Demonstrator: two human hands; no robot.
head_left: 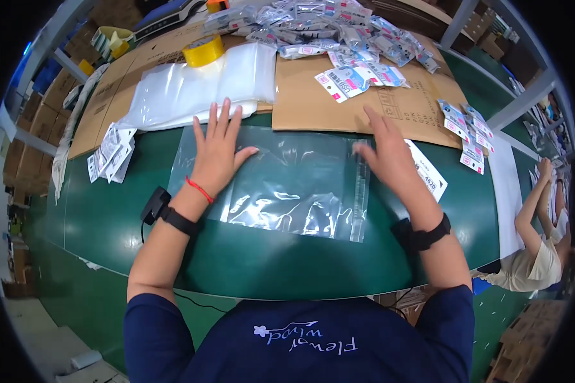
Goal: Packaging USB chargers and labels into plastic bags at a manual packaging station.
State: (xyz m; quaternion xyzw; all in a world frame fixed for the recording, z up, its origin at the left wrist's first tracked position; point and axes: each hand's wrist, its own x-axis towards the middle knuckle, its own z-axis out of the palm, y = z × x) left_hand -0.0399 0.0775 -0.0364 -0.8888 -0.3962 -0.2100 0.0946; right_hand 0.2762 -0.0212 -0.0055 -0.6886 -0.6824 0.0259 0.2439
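Observation:
A clear plastic bag [287, 191] lies flat on the green table in front of me, with a seal strip along its right side. My left hand [218, 143] rests on the bag's left part, palm down with fingers spread, a red string round the wrist. At the bag's upper right corner is my right hand [388, 153], its fingers stretched out and the thumb apart, near the seal strip. Neither hand holds anything. Partly under my right hand and forearm sits a white label sheet [426, 171].
Behind the bag, flattened cardboard [338, 115] carries a stack of clear bags [204, 83], a yellow tape roll [204, 51] and a heap of small packaged goods [338, 32]. Labels [112, 153] lie left, more packets [466, 134] right. A co-worker [536, 236] is at far right.

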